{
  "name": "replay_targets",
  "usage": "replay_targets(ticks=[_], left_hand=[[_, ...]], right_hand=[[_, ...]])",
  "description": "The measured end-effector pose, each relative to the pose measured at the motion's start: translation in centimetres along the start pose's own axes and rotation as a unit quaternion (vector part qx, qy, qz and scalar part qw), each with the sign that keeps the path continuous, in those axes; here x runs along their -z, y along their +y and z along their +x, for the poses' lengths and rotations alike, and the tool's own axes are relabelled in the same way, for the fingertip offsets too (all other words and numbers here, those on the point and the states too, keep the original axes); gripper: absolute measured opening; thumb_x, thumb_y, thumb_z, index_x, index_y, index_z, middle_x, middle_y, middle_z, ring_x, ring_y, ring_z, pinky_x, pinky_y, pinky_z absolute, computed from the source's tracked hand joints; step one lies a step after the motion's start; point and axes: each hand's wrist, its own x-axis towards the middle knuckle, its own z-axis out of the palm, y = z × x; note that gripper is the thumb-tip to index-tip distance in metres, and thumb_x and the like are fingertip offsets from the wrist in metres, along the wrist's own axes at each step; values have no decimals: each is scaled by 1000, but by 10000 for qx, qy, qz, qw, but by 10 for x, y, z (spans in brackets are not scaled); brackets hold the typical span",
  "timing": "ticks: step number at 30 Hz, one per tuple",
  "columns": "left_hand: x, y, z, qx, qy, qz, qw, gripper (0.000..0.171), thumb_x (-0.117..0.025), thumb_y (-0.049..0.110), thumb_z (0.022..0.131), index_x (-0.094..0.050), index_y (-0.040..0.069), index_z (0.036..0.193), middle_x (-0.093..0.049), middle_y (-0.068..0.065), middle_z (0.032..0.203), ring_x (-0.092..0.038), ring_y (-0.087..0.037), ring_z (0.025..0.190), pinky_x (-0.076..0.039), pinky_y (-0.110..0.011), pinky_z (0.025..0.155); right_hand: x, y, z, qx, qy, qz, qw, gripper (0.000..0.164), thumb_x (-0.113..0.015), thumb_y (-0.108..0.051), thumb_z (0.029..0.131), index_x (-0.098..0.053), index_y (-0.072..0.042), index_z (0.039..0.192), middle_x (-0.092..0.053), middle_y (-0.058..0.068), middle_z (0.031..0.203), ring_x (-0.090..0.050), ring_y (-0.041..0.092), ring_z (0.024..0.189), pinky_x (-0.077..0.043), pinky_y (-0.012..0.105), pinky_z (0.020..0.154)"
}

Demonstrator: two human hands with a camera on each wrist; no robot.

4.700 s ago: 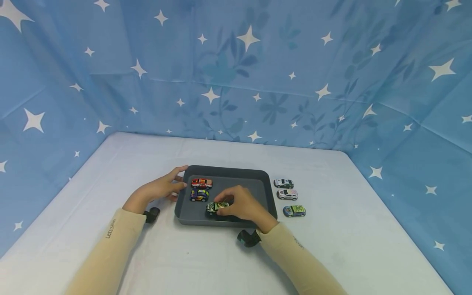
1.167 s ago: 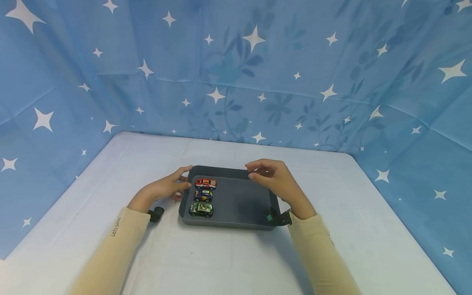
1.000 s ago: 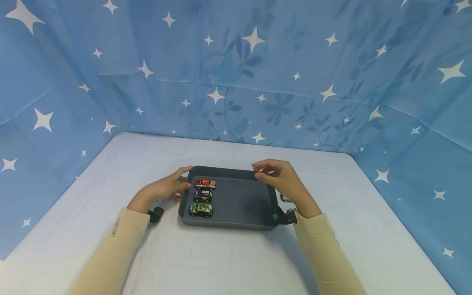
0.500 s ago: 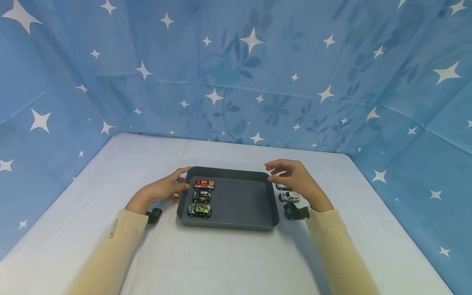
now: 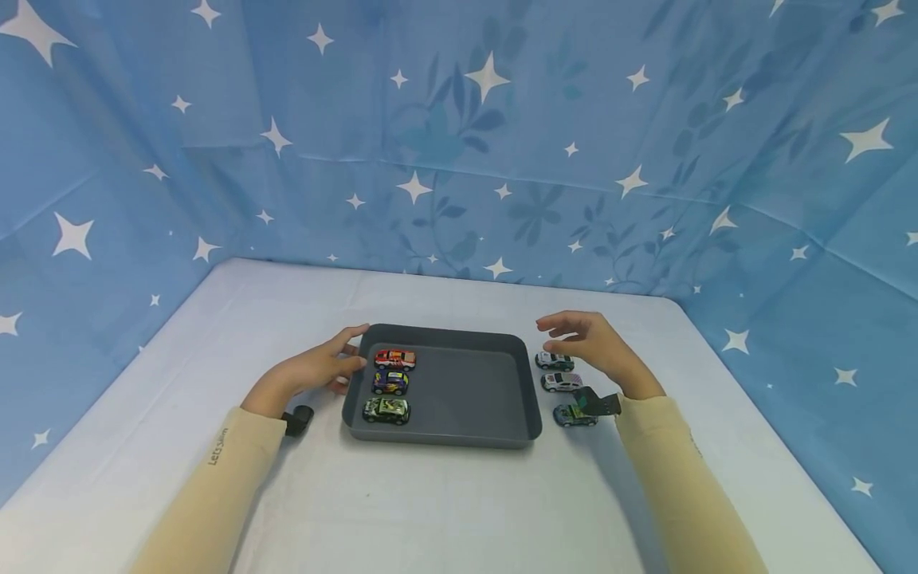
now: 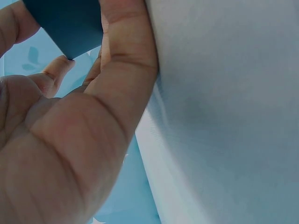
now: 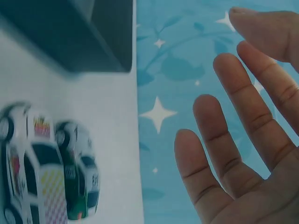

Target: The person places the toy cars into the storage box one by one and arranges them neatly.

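Observation:
My left hand (image 5: 315,371) holds the left side of a dark grey tray (image 5: 476,442), with its thumb at the rim and a finger at the far corner. In the left wrist view the tray wall (image 6: 74,25) stands between the fingers. Three toy cars line the tray's left side: a red one (image 5: 395,359), a blue-and-yellow one (image 5: 390,383) and a green patterned one (image 5: 386,410). My right hand (image 5: 591,339) hovers with nothing in it over a white-and-green toy car (image 5: 555,361), right of the tray. In the right wrist view its fingers (image 7: 252,107) are spread.
Nearer me from that car stand a white toy car with a checked roof (image 5: 562,382) and a blue-green toy car (image 5: 569,415), partly behind the wrist camera (image 5: 597,402). The white table (image 5: 430,510) meets a blue star-patterned curtain (image 5: 445,159) behind.
My right hand set the green patterned car in the tray's near-left corner, let go, and moved right past the tray to the cars outside. The left hand stays at the tray.

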Motion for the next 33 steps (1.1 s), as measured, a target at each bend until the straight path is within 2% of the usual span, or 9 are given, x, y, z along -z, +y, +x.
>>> replay_targets(ticks=[5,12,19,25,33], left_hand=[[0,-1,0,-36,-16,-28,10000,76,-49,12,117,0,10,175,-27,-39,163,-61,-44,127,-62,-44,93],[1,-2,1,-27,-1,-6,10000,76,-49,12,117,0,10,175,-27,-39,163,-61,-44,127,-62,-44,93],[1,-2,2,-5,10,12,10000,76,-50,13,116,-1,10,175,-28,-39,163,-62,-44,127,-62,-43,93],[0,-2,1,-1,28,43,10000,76,-50,13,116,-1,9,175,-28,-39,163,-62,-43,126,-62,-43,93],[0,-3,1,0,6,-9,10000,76,-49,13,116,-1,10,175,-27,-39,163,-61,-44,128,-62,-43,93]], right_hand=[[5,11,-1,-112,1,-62,9999,41,-75,-9,103,-67,5,141,-65,25,142,-60,48,132,-54,56,105],[12,29,1,-305,-41,-60,9995,44,-75,-8,102,-64,10,141,-64,27,144,-61,46,132,-49,63,111],[17,45,5,-587,-129,-39,9982,45,-74,-8,102,-63,10,142,-64,28,144,-61,47,132,-49,61,111],[19,51,8,-778,-376,87,9962,46,-72,-4,101,-62,12,143,-62,30,147,-63,46,132,-48,58,113],[20,59,13,-942,-724,-60,9929,44,-74,-7,101,-65,11,140,-64,29,144,-65,39,127,-50,51,110]])
